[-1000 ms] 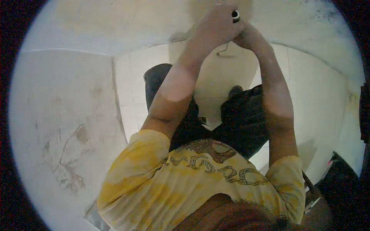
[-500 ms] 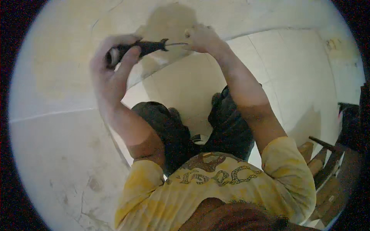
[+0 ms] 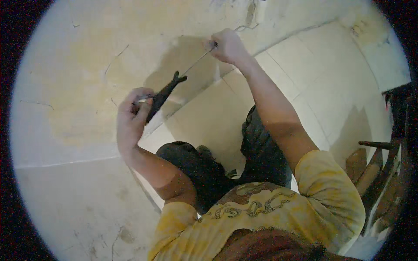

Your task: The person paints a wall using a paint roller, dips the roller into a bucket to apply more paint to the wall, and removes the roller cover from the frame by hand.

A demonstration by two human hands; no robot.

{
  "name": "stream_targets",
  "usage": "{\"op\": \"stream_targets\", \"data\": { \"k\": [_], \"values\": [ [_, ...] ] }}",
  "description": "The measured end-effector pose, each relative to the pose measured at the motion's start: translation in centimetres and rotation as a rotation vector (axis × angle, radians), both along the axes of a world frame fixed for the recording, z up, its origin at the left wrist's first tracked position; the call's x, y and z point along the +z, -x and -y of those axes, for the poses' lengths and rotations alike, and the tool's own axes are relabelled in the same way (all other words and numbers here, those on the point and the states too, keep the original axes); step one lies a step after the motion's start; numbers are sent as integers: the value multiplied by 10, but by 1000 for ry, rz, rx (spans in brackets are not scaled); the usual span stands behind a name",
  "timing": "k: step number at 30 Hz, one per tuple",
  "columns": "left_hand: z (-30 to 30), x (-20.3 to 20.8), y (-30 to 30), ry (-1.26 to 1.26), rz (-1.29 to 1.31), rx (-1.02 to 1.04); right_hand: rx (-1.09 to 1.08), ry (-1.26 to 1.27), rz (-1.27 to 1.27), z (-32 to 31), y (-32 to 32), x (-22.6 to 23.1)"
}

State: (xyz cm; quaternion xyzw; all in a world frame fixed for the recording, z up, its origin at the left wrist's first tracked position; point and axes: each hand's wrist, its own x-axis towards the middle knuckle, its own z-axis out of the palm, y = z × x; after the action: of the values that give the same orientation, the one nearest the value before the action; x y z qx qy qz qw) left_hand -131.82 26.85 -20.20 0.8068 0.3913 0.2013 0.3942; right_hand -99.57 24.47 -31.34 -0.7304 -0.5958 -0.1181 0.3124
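Note:
My left hand [image 3: 133,113] is closed around the black handle [image 3: 162,98] of what looks like a small paint roller, its flared end pointing up and right. A thin metal rod [image 3: 197,63] runs from the handle into my right hand [image 3: 227,45], which is closed around it. Just beyond that hand a bent wire [image 3: 247,28] and a pale roller head [image 3: 260,11] show. They line up with the rod, but the join is hidden by my fingers. Both hands are in front of the patchy yellowish wall [image 3: 82,74], casting a shadow on it.
Pale floor tiles [image 3: 278,78] meet the wall along a slanting edge. Left of me is a stained, greyish surface [image 3: 87,191]. Dark wooden pieces [image 3: 376,163] stand at the right. My dark-trousered legs [image 3: 187,158] are bent below my hands.
The handle has swung from nearly level to a steep slant, its back end lower. My left hand has moved down. The bent wire and roller head now show beyond my right hand.

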Motion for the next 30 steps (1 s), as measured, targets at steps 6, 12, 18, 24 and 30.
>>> {"op": "stream_targets", "data": {
  "k": [6, 12, 18, 24, 30],
  "values": [
    [11, -84, -107, -85, -134, 28, 169, -120, 61, 12, -30, -34],
    [15, -99, -134, -209, -131, -68, 179, -149, 31, 6, -33, -35],
    [9, -96, -153, -150, -150, -134, 141, -365, 93, 2, -50, -33],
    [5, -108, -164, -100, 5, -46, 46, -744, -254, -3, -35, -21],
    [7, -107, -171, 187, 505, 83, 190, -655, -231, 0, -24, -15]
  ]
}}
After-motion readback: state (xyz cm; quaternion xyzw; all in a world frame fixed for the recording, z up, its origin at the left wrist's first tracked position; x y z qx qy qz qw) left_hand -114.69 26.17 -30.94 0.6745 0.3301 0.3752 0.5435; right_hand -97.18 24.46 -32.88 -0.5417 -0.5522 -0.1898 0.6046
